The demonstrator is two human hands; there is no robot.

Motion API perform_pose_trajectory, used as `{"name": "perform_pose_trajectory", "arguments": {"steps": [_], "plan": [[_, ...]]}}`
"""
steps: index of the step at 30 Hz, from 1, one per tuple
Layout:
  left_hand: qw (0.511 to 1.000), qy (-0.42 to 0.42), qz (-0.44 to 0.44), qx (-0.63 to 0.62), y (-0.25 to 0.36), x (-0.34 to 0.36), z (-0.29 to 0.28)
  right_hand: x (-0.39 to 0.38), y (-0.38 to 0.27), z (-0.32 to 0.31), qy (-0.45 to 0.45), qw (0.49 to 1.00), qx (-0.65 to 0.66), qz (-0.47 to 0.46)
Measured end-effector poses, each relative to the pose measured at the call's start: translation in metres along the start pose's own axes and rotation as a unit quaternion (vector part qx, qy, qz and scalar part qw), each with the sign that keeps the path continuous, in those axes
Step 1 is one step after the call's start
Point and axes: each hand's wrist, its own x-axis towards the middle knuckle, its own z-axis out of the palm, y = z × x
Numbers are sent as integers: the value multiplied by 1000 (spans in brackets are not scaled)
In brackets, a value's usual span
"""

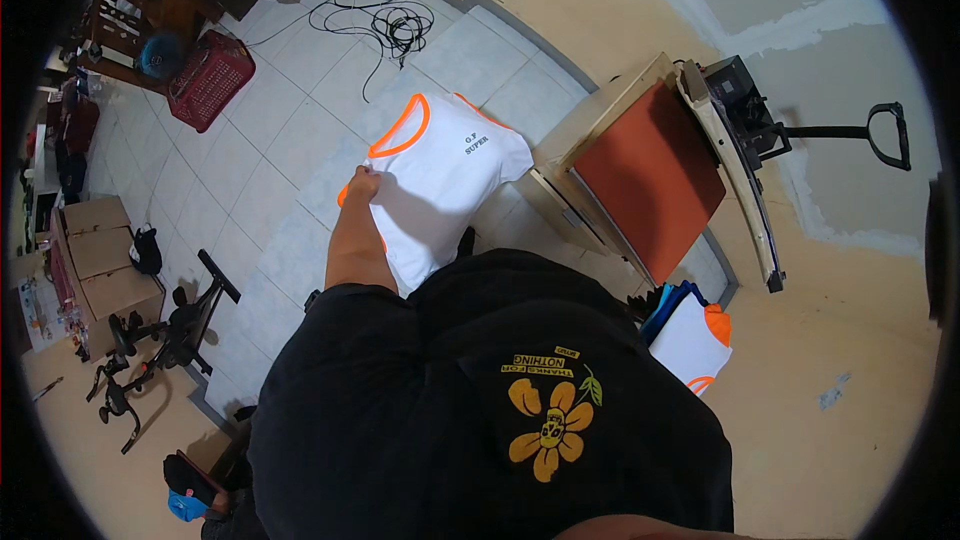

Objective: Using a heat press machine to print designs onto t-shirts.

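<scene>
A white T-shirt (440, 180) with orange trim at the neck and small dark printing on the chest is stretched out in front of me. My left hand (364, 183) is closed on its left edge, just below the orange neckline, with the fingers partly hidden by the cloth. The shirt's far right sleeve comes close to the heat press (650, 180), whose red-brown pad lies uncovered. The press's upper plate (735, 180) is swung up, with a black handle (885, 135) sticking out to the right. My right hand does not show.
Folded garments (690, 345) are stacked below the press. Black cable (400, 30) lies coiled on the tiles. A red plastic basket (210, 80) stands far left, cardboard boxes (100, 250) and a black metal frame (175, 335) nearer. Another person (195, 490) is at lower left.
</scene>
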Motion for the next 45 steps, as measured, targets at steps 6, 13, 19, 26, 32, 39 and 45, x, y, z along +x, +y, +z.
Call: {"name": "perform_pose_trajectory", "arguments": {"steps": [6,13,19,26,32,39,45], "plan": [[999,-18,4,34,-18,-10,-16,33,-14,9,-17,998,5,-54],[951,139,163,222,43,-95,-20,67,-16,32,-1,996,15,-89],[894,-254,343,-134,131,-177,0,91,-17,59,25,992,44,-112],[599,-572,542,-144,257,-365,-42,70,-222,-4,218,948,38,-230],[470,-710,524,7,311,-443,-76,35,-304,-55,34,914,130,-384],[421,-636,618,-189,325,-422,-131,6,-294,-70,-31,970,14,-240],[473,-646,542,-255,322,-394,-154,-40,-259,-92,236,927,27,-291]]}}
